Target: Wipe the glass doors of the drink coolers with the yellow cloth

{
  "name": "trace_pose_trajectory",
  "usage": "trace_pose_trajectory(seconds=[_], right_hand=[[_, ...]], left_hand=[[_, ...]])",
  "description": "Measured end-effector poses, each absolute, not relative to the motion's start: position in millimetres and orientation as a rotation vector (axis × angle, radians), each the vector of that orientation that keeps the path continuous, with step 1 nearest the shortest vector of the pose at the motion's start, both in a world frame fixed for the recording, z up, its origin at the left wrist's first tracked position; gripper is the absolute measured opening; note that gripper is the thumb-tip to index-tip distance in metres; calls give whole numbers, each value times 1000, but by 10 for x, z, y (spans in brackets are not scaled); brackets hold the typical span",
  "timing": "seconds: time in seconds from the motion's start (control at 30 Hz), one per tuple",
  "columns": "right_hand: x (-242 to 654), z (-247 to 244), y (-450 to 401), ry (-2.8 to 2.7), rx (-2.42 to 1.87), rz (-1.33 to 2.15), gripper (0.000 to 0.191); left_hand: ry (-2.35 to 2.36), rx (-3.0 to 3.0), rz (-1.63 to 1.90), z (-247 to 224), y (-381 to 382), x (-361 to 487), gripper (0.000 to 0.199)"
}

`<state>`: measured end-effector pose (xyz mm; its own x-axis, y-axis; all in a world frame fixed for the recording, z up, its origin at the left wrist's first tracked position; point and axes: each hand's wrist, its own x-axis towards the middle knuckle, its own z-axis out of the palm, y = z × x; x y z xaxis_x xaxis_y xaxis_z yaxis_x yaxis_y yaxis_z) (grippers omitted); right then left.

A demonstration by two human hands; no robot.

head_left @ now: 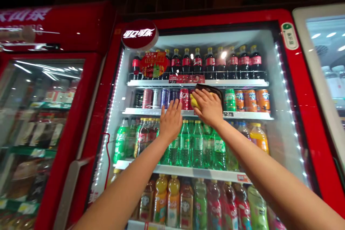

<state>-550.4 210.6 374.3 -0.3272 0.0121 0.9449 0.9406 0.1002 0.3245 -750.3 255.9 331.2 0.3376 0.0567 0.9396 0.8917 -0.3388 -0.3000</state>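
Observation:
My left hand (pixel 170 121) lies against the glass door of a red drinks fridge (pixel 292 79), fingers stretched out, with nothing in it. Right of it, my right hand (pixel 208 107) presses a yellow cloth (pixel 193 101) to the glass at the height of the can shelf. Part of the cloth is hidden under the palm. A dark flat piece (pixel 219 91) shows around the fingers; whether it belongs to the cloth I cannot tell. Behind the glass are cans (pixel 147 99) and green bottles (pixel 185 143).
Cola bottles (pixel 209 63) line the top shelf, and juice bottles (pixel 161 197) stand low down. A round lit sign (pixel 140 35) is at the door's upper left. A grey handle (pixel 70 190) is at left, beside another red fridge (pixel 88 28). A white fridge (pixel 302 25) adjoins at right.

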Motion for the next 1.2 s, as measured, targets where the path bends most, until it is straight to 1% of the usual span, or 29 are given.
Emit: trace_pose_trajectory(seconds=[0.07,0.17,0.23,0.3,0.43,0.57,0.63,0.7,0.8,0.93,1.0,1.07,1.13,1.2], right_hand=[[-5566,3579,2074,-1685,-950,-1435,57],[-5354,3372,1966,-1888,-868,-1500,57],[-5191,3381,1931,-1854,-856,-1478,53],[-5179,3507,1967,-1692,-902,-1425,50],[-5659,3731,2139,-1463,-1024,-1367,55],[-5998,3517,2159,-1691,-1000,-1452,59],[-5914,3377,2107,-1843,-945,-1494,59],[-5767,3342,2070,-1894,-902,-1494,57],[-5751,3497,2122,-1724,-904,-1421,51],[-6294,3665,2301,-1443,-981,-1312,49],[-6563,3582,2341,-1465,-992,-1320,50],[-6663,3413,2327,-1604,-958,-1377,52],[-6583,3254,2282,-1749,-903,-1438,54],[-6428,3206,2253,-1782,-877,-1460,54]], left_hand=[[-857,-1677,-1150,3284,2571,-7535,60],[-854,-1686,-1162,3234,2577,-7608,60],[-855,-1690,-1152,3212,2579,-7681,59],[-865,-1687,-1140,3204,2587,-7768,58],[-879,-1678,-1119,3217,2616,-7927,57],[-883,-1676,-1127,3217,2640,-8043,57],[-883,-1673,-1137,3205,2653,-8114,58],[-869,-1676,-1128,3193,2671,-8205,58],[-864,-1667,-1106,3187,2704,-8368,60],[-913,-1651,-1074,3196,2736,-8557,59],[-917,-1662,-1062,3187,2743,-8631,59],[-907,-1680,-1058,3160,2751,-8706,60],[-888,-1699,-1061,3121,2769,-8792,60],[-865,-1707,-1076,3080,2799,-8885,60]])
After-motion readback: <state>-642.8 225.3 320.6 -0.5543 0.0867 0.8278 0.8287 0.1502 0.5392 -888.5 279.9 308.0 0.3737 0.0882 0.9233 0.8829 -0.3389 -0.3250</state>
